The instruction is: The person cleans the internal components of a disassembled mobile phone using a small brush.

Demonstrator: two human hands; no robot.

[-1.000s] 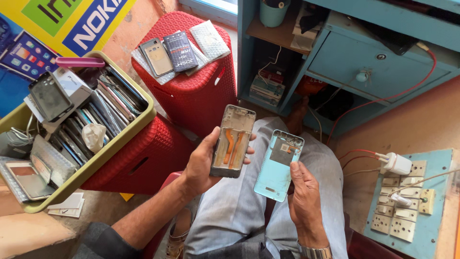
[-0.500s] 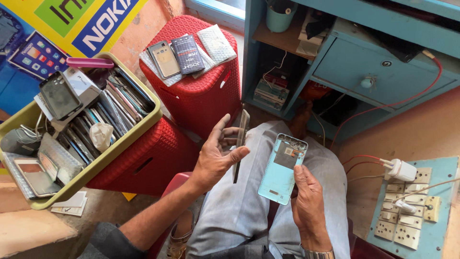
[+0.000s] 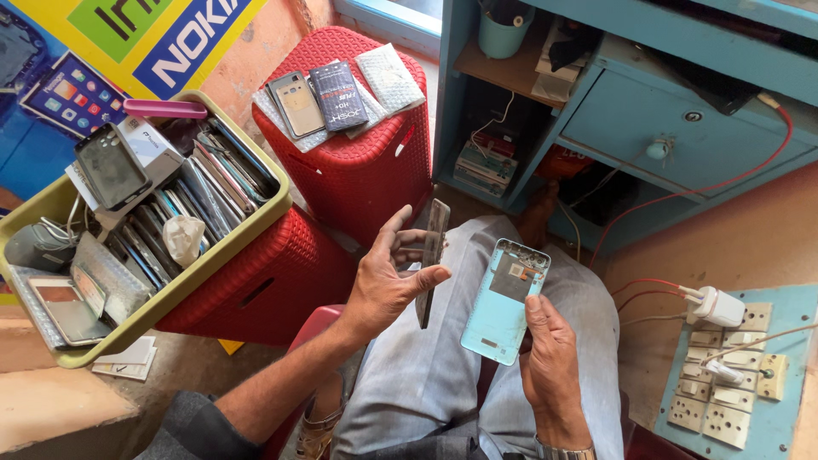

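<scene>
My left hand (image 3: pixel 388 285) grips a dark phone body (image 3: pixel 432 255), turned edge-on and standing nearly upright above my lap. My right hand (image 3: pixel 550 362) holds a light blue phone back cover (image 3: pixel 503 302) from below, its inner side facing up with a dark square part near the top. The two pieces sit close side by side over my grey trousers, not touching.
A yellow-green tray (image 3: pixel 204 264) packed with several phones and parts rests on a red basket (image 3: pixel 281 273) at left. A second red basket (image 3: pixel 366 162) carries phones and covers. A blue cabinet (image 3: pixel 648 128) stands behind. A socket board (image 3: pixel 733 383) with chargers lies at right.
My left hand has rotated the phone body from open side up to edge-on. The blue cover in my right hand stays about where it was.
</scene>
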